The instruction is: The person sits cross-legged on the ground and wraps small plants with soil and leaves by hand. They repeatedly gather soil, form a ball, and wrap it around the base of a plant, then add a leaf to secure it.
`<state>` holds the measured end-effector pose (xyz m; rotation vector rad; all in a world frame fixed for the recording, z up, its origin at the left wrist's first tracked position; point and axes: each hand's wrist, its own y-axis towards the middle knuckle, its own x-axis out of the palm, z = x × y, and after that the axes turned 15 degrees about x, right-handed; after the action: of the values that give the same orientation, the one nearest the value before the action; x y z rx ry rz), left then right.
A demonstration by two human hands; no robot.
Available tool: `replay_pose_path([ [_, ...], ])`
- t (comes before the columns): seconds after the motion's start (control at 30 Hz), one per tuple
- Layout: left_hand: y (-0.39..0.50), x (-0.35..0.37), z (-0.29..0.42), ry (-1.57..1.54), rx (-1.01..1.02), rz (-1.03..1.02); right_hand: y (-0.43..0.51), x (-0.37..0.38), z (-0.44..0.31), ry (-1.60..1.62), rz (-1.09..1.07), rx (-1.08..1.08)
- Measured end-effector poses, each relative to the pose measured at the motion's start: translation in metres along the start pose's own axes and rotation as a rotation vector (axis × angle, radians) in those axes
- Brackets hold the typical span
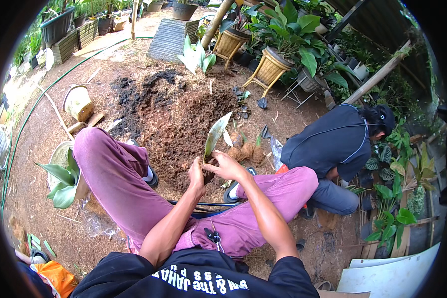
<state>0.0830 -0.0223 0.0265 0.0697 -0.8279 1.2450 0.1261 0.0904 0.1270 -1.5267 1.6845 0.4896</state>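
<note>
Between my knees, my left hand (196, 174) and my right hand (226, 167) meet at the base of a small plant with one broad, pale green leaf (216, 135). The leaf stands up, tilted to the right. My left fingers close on the near side of the base, and the right thumb and fingers hold it from the other side. Something dark, soil or a small container, shows between the palms; I cannot tell which. Just beyond the hands spreads a heap of brown fibrous potting mix (186, 115), with blackish material (128, 100) along its left edge.
Coconut husks (246, 152) lie right of the heap. A co-worker (327, 141) crouches at my right. An overturned pale pot (78, 102) and a potted broad-leaved plant (63, 182) stand left, near a green hose (41, 97). Rattan planters (268, 70) are behind.
</note>
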Motion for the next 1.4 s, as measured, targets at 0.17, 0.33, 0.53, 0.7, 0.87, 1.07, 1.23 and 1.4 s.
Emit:
replay_pose_path([
  [0.17, 0.001, 0.0, -0.003, 0.002, 0.016, -0.017, 0.0, -0.001, 0.001, -0.002, -0.009, 0.0],
  [0.33, 0.003, -0.001, -0.007, -0.007, 0.007, -0.004, 0.002, 0.001, 0.005, -0.028, -0.003, -0.011],
  [0.53, 0.007, -0.004, -0.013, 0.029, -0.002, 0.002, 0.002, 0.001, 0.008, -0.067, -0.026, 0.026],
  [0.7, 0.007, -0.003, -0.014, 0.053, -0.063, 0.045, 0.002, 0.002, 0.009, -0.108, -0.02, 0.038],
  [0.87, -0.005, 0.003, -0.001, -0.009, -0.058, -0.007, 0.002, 0.001, 0.01, -0.083, -0.035, 0.021],
  [1.07, -0.012, 0.008, 0.007, 0.006, -0.061, -0.013, 0.003, 0.001, 0.01, -0.102, -0.052, 0.066],
  [1.23, -0.009, 0.005, 0.0, 0.024, -0.059, -0.015, 0.004, 0.004, 0.014, -0.094, -0.038, 0.037],
  [1.4, -0.004, 0.004, -0.005, 0.083, -0.079, 0.01, 0.003, 0.004, 0.014, -0.091, -0.05, 0.055],
])
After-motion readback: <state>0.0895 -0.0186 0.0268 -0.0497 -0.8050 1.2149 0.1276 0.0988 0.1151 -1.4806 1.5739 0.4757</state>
